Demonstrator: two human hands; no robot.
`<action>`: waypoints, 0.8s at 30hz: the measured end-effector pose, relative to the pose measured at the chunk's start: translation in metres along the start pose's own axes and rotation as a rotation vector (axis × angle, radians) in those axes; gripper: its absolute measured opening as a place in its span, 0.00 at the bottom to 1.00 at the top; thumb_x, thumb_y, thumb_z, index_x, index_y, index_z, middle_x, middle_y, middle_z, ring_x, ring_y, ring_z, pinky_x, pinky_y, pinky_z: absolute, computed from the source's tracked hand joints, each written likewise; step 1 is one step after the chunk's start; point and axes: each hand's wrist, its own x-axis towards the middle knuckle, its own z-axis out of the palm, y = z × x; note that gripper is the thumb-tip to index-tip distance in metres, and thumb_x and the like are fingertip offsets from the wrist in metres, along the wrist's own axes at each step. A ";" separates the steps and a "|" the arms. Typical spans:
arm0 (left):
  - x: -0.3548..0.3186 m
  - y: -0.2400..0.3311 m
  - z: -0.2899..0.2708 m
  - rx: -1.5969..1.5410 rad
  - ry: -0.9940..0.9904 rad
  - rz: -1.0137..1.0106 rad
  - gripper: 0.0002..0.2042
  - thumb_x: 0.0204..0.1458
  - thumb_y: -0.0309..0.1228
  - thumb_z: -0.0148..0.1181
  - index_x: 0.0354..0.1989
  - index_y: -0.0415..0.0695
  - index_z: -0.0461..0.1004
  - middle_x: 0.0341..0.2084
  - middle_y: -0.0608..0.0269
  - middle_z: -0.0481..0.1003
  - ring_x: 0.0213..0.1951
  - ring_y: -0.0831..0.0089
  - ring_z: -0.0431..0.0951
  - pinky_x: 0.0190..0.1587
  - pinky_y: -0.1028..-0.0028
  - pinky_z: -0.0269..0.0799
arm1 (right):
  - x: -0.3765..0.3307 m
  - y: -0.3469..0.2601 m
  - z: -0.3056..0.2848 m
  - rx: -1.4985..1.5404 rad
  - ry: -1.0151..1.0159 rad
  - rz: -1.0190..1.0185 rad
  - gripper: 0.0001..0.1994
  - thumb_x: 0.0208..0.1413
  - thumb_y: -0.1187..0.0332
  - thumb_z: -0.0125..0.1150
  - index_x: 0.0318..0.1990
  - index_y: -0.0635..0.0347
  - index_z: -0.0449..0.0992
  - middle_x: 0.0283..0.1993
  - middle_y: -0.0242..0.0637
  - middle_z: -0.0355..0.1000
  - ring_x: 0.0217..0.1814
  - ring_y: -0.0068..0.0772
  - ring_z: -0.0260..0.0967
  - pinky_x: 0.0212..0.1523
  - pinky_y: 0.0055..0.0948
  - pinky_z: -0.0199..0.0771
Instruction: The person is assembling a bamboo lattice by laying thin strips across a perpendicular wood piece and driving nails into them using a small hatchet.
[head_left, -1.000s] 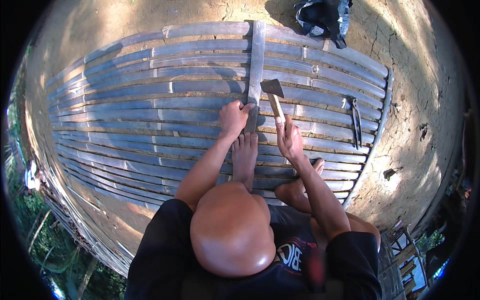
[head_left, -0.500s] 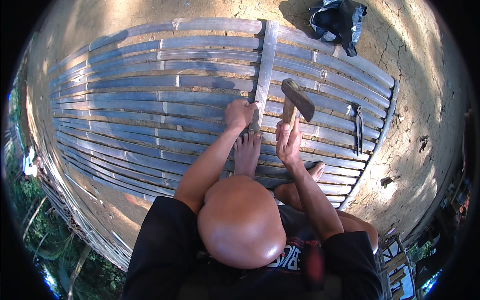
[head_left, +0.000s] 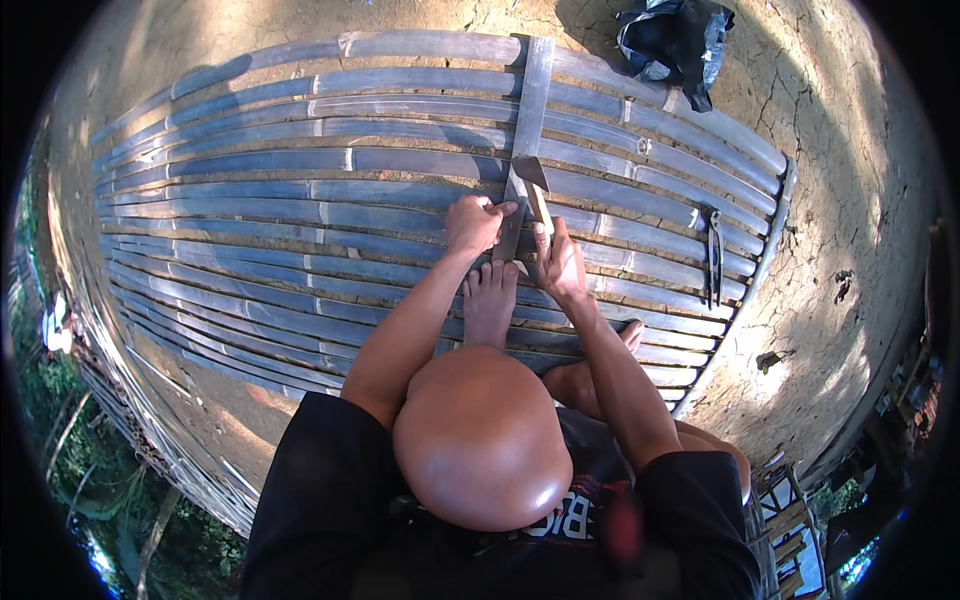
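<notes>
A flat bamboo crosspiece (head_left: 535, 95) lies over the slats of a bamboo platform (head_left: 410, 160). My left hand (head_left: 474, 224) is closed at the crosspiece's left edge, its thumb tip against it; whatever it pinches is too small to make out. My right hand (head_left: 560, 264) grips the wooden handle of a hammer (head_left: 541, 207). Its dark, blade-like metal head is down at the crosspiece, just beyond my left fingertips. My bare foot (head_left: 490, 300) stands at the near end of the crosspiece, toes by a darker stretch of it.
Pincers (head_left: 714, 258) lie on the slats at the right. A black plastic bag (head_left: 680, 45) sits on cracked earth past the platform's far edge. Gaps run between the slats. Thin sticks (head_left: 165, 440) are stacked at the lower left, beside greenery.
The hammer has swung down and left, from raised beside the crosspiece to its surface, with my right hand moving along. My left hand stays almost in place.
</notes>
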 end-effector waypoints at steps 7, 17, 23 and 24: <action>0.002 0.000 -0.005 0.022 -0.003 -0.034 0.23 0.51 0.46 0.72 0.16 0.40 0.75 0.11 0.61 0.76 0.15 0.74 0.77 0.22 0.69 0.72 | -0.022 -0.024 -0.019 0.407 0.189 -0.154 0.18 0.72 0.56 0.42 0.43 0.65 0.66 0.19 0.50 0.67 0.20 0.54 0.69 0.23 0.46 0.65; 0.006 0.020 0.014 0.093 0.366 0.722 0.12 0.47 0.24 0.71 0.39 0.41 0.75 0.27 0.58 0.76 0.28 0.62 0.77 0.32 0.65 0.73 | 0.007 -0.019 -0.079 0.207 0.054 0.048 0.27 0.72 0.46 0.41 0.40 0.68 0.71 0.19 0.50 0.67 0.21 0.49 0.67 0.28 0.45 0.66; 0.036 0.015 0.026 -0.044 0.374 0.916 0.11 0.47 0.13 0.58 0.38 0.40 0.73 0.30 0.52 0.74 0.33 0.54 0.78 0.36 0.62 0.74 | -0.010 0.003 -0.083 0.333 0.126 0.122 0.32 0.70 0.42 0.40 0.41 0.69 0.73 0.19 0.39 0.68 0.22 0.32 0.67 0.28 0.37 0.68; 0.036 0.011 0.026 -0.025 0.371 0.934 0.11 0.47 0.12 0.58 0.37 0.40 0.73 0.30 0.52 0.74 0.32 0.54 0.78 0.36 0.62 0.74 | -0.014 0.005 -0.080 0.331 0.120 0.128 0.32 0.70 0.41 0.40 0.41 0.69 0.73 0.19 0.40 0.68 0.22 0.33 0.67 0.28 0.37 0.68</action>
